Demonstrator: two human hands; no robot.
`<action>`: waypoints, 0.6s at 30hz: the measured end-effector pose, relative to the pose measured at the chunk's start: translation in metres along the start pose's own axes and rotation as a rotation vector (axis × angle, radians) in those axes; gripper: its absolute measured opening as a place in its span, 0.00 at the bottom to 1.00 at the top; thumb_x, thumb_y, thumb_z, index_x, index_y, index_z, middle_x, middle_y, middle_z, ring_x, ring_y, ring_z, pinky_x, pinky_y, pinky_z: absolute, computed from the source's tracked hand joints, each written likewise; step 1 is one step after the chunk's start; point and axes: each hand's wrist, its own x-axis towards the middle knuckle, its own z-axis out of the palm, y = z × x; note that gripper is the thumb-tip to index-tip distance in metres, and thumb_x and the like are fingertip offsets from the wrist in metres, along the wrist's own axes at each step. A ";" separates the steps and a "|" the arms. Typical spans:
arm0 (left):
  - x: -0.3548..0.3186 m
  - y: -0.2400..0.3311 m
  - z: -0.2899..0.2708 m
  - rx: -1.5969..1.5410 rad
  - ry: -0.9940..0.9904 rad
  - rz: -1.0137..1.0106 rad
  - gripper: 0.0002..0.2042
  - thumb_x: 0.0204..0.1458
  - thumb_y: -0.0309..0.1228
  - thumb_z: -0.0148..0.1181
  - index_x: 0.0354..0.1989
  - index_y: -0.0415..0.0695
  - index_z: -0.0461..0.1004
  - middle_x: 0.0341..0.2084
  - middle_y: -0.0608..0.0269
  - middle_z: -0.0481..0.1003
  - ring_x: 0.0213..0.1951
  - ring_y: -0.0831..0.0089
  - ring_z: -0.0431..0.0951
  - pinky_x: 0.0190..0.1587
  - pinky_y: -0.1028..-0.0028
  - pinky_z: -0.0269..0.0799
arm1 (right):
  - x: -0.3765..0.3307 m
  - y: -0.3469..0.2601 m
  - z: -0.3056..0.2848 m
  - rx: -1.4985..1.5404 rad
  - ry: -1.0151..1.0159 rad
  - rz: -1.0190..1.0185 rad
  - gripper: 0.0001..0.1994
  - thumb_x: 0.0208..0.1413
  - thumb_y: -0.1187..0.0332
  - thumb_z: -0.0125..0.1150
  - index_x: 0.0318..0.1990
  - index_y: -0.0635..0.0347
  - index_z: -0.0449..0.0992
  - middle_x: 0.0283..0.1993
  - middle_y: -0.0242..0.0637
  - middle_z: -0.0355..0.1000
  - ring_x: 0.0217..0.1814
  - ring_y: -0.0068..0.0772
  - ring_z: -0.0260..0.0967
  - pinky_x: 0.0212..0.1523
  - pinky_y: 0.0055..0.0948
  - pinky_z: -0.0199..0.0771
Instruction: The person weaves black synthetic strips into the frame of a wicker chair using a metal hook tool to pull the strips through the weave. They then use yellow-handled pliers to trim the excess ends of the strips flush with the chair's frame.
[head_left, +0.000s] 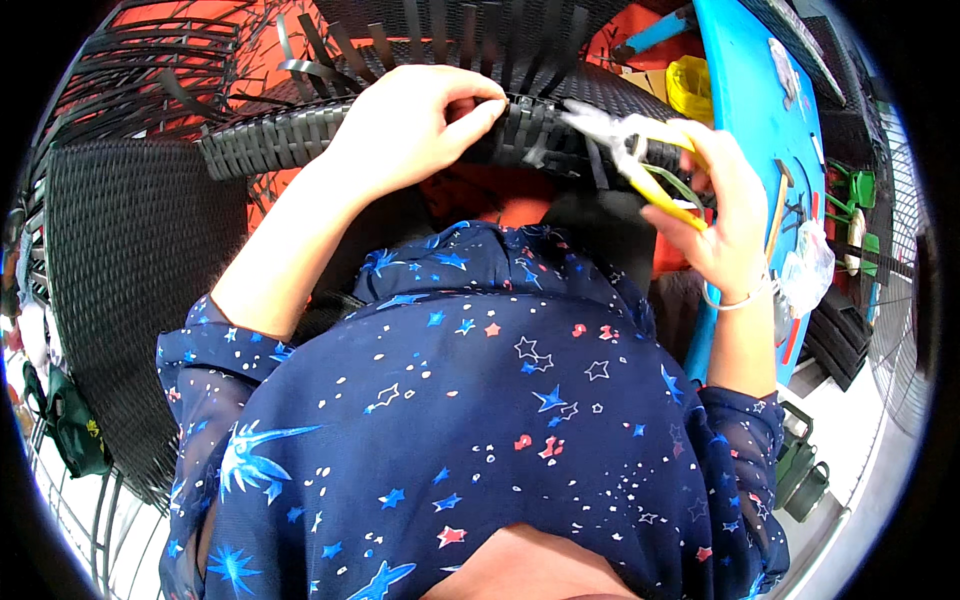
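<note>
A black woven wicker piece (270,140) curves across in front of me, with loose flat strips (380,45) standing up along its far side. My left hand (425,125) is at the near woven band, thumb and forefinger pinched together; what lies between them is hidden. In my right hand (730,205) are pruning shears (655,188) with yellow handles and silver blades. The handles are spread. The blade tips, slightly blurred, point left toward the band, a short way right of my left fingertips. Whether they touch a strip I cannot tell.
A large black wicker panel (145,300) stands at the left. On the right is a blue table (720,60) bearing a hammer (777,210), a clear plastic bag (808,268) and small tools. A yellow container (690,88) sits beyond. Black strips litter the red floor covering (270,60).
</note>
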 end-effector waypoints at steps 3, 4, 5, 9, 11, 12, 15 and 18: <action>0.008 0.009 0.004 0.259 0.072 0.121 0.14 0.61 0.42 0.64 0.44 0.46 0.85 0.29 0.58 0.82 0.28 0.65 0.80 0.33 0.66 0.75 | -0.002 0.005 -0.003 -0.019 -0.038 0.132 0.34 0.42 0.62 0.81 0.59 0.58 0.76 0.35 0.33 0.70 0.32 0.32 0.69 0.36 0.29 0.73; 0.011 0.012 0.005 0.338 0.086 0.145 0.14 0.60 0.44 0.63 0.42 0.47 0.85 0.29 0.57 0.81 0.28 0.62 0.81 0.33 0.64 0.75 | -0.001 0.006 -0.006 -0.015 -0.072 0.189 0.33 0.42 0.61 0.81 0.59 0.58 0.77 0.35 0.33 0.70 0.33 0.33 0.69 0.36 0.29 0.73; 0.013 0.014 0.007 0.346 0.074 0.119 0.15 0.60 0.45 0.63 0.42 0.47 0.85 0.28 0.58 0.81 0.28 0.62 0.81 0.33 0.64 0.76 | -0.001 0.006 -0.007 -0.011 -0.107 0.247 0.33 0.43 0.61 0.81 0.58 0.58 0.77 0.35 0.33 0.70 0.33 0.33 0.69 0.36 0.30 0.73; 0.016 0.013 0.011 0.367 0.063 0.068 0.14 0.58 0.44 0.65 0.43 0.48 0.84 0.24 0.62 0.77 0.27 0.62 0.79 0.32 0.63 0.75 | 0.007 0.002 -0.005 -0.082 -0.170 0.234 0.28 0.46 0.57 0.78 0.55 0.58 0.79 0.33 0.37 0.71 0.34 0.39 0.71 0.37 0.35 0.73; 0.014 0.010 0.011 0.346 0.067 0.072 0.13 0.57 0.42 0.67 0.44 0.48 0.84 0.24 0.63 0.75 0.26 0.64 0.78 0.32 0.65 0.74 | 0.012 -0.003 -0.009 -0.057 -0.238 0.316 0.26 0.47 0.55 0.77 0.52 0.59 0.80 0.32 0.40 0.71 0.34 0.41 0.72 0.38 0.36 0.74; 0.012 0.009 0.010 0.316 0.067 0.078 0.13 0.56 0.41 0.68 0.44 0.48 0.84 0.24 0.63 0.74 0.27 0.64 0.78 0.32 0.65 0.74 | 0.013 -0.003 -0.011 -0.062 -0.263 0.328 0.26 0.48 0.55 0.76 0.51 0.60 0.80 0.32 0.40 0.71 0.34 0.42 0.72 0.38 0.36 0.74; 0.002 0.010 0.007 0.253 0.070 0.059 0.13 0.55 0.40 0.69 0.45 0.48 0.83 0.26 0.63 0.72 0.28 0.67 0.76 0.34 0.67 0.74 | 0.020 -0.001 -0.011 -0.067 -0.306 0.340 0.25 0.50 0.52 0.75 0.50 0.60 0.81 0.34 0.42 0.74 0.35 0.44 0.74 0.39 0.37 0.75; 0.002 0.010 0.010 0.224 0.067 0.030 0.13 0.55 0.40 0.69 0.45 0.48 0.83 0.28 0.63 0.71 0.29 0.68 0.76 0.35 0.68 0.74 | 0.022 0.007 -0.009 -0.085 -0.301 0.312 0.26 0.53 0.48 0.72 0.50 0.61 0.82 0.38 0.45 0.78 0.38 0.47 0.77 0.42 0.39 0.76</action>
